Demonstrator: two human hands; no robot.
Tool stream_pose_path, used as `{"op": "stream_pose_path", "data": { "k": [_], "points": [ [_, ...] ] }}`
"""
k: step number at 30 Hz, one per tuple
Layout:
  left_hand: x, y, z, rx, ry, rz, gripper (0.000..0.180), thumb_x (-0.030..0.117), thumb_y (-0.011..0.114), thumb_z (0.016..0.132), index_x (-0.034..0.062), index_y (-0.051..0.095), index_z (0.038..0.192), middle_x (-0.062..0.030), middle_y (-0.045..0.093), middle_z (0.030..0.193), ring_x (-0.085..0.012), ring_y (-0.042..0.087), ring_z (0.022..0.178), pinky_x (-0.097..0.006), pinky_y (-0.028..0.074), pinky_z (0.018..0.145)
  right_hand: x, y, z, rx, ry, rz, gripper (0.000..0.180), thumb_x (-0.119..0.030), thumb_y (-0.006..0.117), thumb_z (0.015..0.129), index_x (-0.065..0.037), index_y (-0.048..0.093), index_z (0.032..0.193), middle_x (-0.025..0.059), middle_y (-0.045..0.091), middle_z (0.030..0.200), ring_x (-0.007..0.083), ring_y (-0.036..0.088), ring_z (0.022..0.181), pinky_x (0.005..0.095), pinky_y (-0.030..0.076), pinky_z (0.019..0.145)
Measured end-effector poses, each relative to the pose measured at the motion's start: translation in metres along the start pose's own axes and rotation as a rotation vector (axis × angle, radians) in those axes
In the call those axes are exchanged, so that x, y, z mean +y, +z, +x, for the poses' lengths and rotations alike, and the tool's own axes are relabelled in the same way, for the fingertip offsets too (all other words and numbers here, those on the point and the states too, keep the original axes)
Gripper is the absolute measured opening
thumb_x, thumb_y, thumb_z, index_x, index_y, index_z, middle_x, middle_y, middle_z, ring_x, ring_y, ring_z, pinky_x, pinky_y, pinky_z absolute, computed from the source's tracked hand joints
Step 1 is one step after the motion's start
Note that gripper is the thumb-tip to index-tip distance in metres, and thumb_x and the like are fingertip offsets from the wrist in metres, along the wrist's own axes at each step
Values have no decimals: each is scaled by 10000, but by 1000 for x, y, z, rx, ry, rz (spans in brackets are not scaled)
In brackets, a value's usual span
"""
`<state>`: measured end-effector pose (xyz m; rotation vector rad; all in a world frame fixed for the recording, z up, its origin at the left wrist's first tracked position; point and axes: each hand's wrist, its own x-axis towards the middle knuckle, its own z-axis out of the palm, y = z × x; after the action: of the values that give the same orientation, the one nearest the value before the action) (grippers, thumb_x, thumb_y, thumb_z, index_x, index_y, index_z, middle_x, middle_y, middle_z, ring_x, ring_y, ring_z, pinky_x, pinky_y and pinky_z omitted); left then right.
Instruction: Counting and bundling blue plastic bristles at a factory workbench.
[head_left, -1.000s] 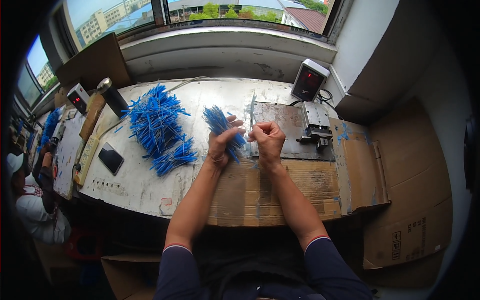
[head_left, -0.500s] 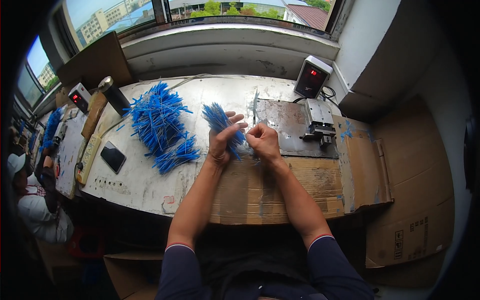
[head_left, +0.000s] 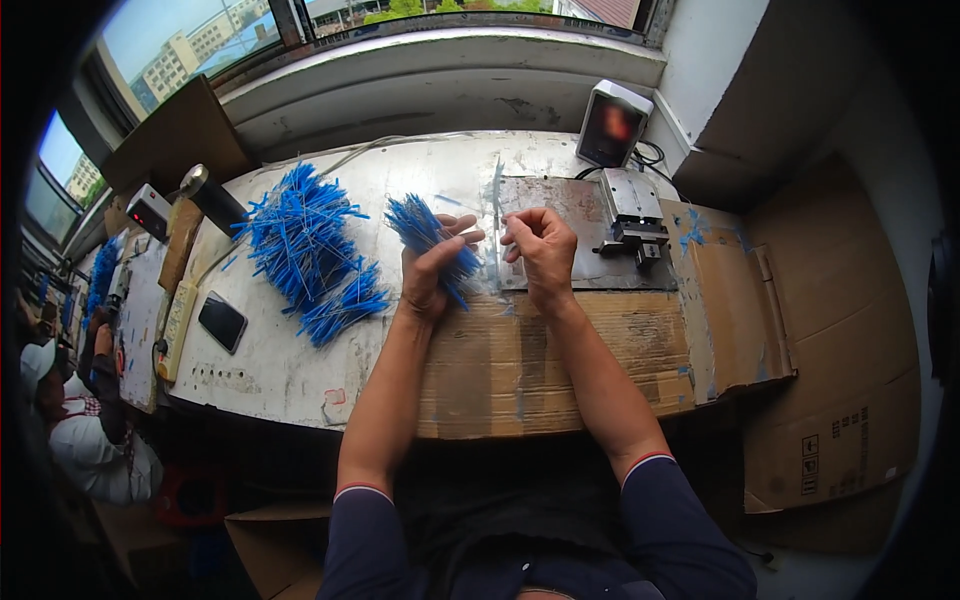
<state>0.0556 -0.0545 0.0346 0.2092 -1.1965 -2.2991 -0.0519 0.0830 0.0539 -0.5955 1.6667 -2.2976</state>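
My left hand (head_left: 424, 278) is closed around a bundle of thin blue-ended wires (head_left: 412, 222), its fingertips reaching past the bundle on the right. Apart from it, over the left edge of a metal plate (head_left: 555, 225), my right hand (head_left: 547, 258) is curled with thumb and forefinger pinched. What sits in that pinch is too small to make out. A large loose pile of similar blue wires (head_left: 300, 225) lies left of my left hand, with a smaller heap (head_left: 343, 303) at its near side. Right of my right hand, a small metal clamping fixture (head_left: 632, 215) stands on the plate.
Behind the fixture stands a white-and-black display box (head_left: 612, 125) with cables. Worn cardboard (head_left: 600, 365) covers the near bench. At left are a phone (head_left: 222, 322), a power strip (head_left: 177, 330) and a dark flask (head_left: 212, 195). Another person (head_left: 95, 440) sits at far left.
My right hand has moved up and slightly right, away from the bundle, its fingers now turned toward the left. My left hand still grips the wires. The whole view has shifted a little.
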Motion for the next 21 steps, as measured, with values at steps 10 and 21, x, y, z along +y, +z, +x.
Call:
{"op": "stream_pose_path", "data": {
  "k": [10,21],
  "points": [
    [1,2,0,-25,10,222,292,54,718,826,22,644,1107,-156,700,1158,-245,696,1040,-364,537,940,-19,-27,14,27,-372,-447,55,-12,699,850,-30,651,870,78,693,728,164,695,681,316,545,634],
    [-20,16,-7,-139,-94,428,341,58,815,826,21,693,1142,-40,721,1056,-136,687,966,-299,555,879,-28,-2,-9,-183,-492,-484,120,8,691,897,18,710,1015,136,725,893,187,710,759,316,578,702]
  ]
}}
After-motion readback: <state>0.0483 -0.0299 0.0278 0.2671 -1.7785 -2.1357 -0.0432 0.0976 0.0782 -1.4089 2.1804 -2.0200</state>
